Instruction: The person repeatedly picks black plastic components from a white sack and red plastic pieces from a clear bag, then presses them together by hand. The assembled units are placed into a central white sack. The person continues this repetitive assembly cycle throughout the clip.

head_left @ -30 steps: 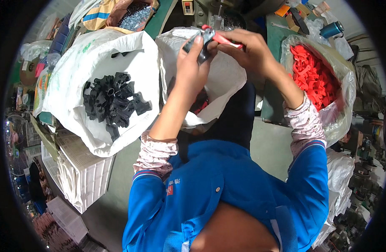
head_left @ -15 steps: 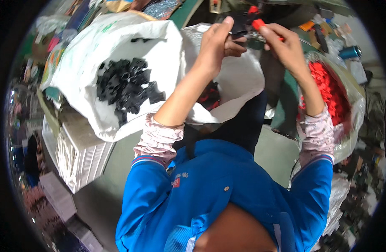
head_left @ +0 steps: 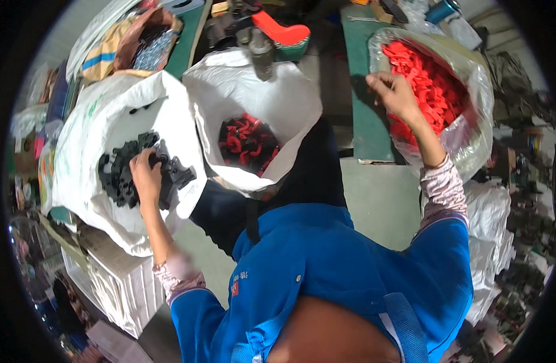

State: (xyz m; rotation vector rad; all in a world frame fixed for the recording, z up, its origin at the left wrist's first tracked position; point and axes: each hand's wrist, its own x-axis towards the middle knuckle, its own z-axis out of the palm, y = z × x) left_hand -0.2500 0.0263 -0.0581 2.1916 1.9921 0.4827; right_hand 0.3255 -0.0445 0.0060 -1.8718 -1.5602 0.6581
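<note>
My left hand [head_left: 146, 175] is inside the left white sack, fingers bent round a black plastic part at the top of a pile of black plastic parts [head_left: 117, 178]. The fingertips are partly lost among the parts. My right hand [head_left: 396, 95] hovers at the left rim of a clear plastic bag [head_left: 479, 130] full of red plastic pieces [head_left: 432, 85]. Its fingers are curled together, and whatever they may hold is hidden. Between the hands stands a second white sack [head_left: 290, 91], with mixed red and black parts [head_left: 248, 142] at its bottom.
Beyond the middle sack, a curved red piece [head_left: 281, 30] shows beside dark, blurred hardware [head_left: 260, 54]. A green bench top [head_left: 372, 130] runs beside the clear bag. At the far left is a brown paper bag [head_left: 108, 57]; a stack of white sheets [head_left: 124, 290] stands nearer.
My hands have parted from the black and red pieces they held together. The left went down into the black parts; the right moved toward the red ones. The whole view has shifted.
</note>
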